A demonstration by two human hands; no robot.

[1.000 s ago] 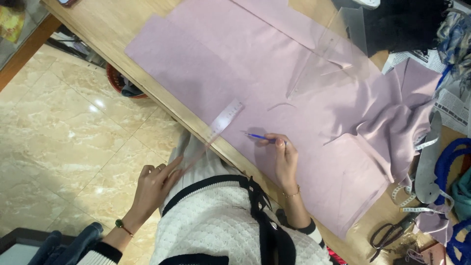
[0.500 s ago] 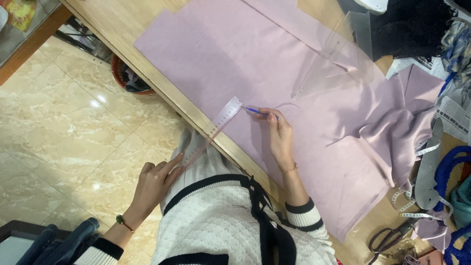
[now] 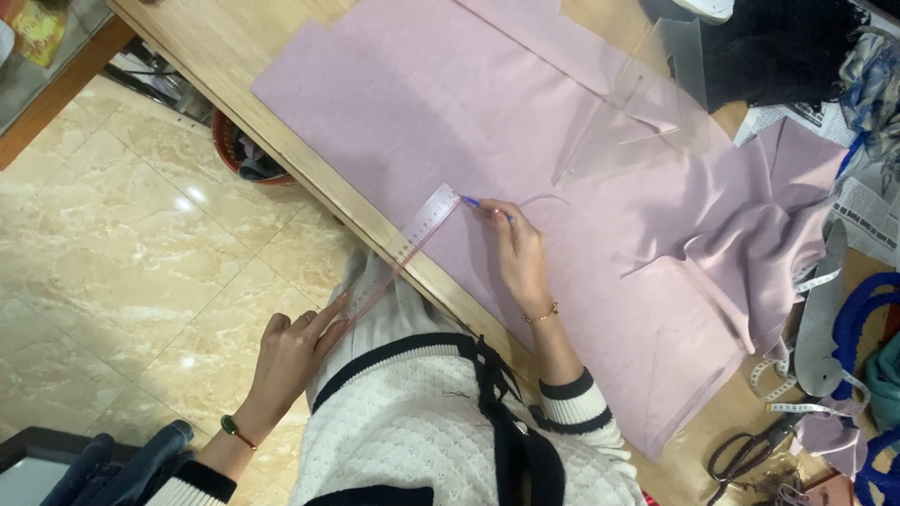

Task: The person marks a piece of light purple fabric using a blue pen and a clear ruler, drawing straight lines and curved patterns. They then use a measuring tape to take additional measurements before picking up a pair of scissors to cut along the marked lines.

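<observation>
My left hand (image 3: 286,361) pinches the near end of a clear plastic ruler (image 3: 403,251) with its fingers; the ruler reaches over the wooden bench (image 3: 234,47) edge onto flat lilac fabric (image 3: 450,103). My right hand (image 3: 520,258) is closed around a blue pen (image 3: 476,204), tip just beside the ruler's far end. Dark scissors (image 3: 745,454) lie far right, partly cut off.
</observation>
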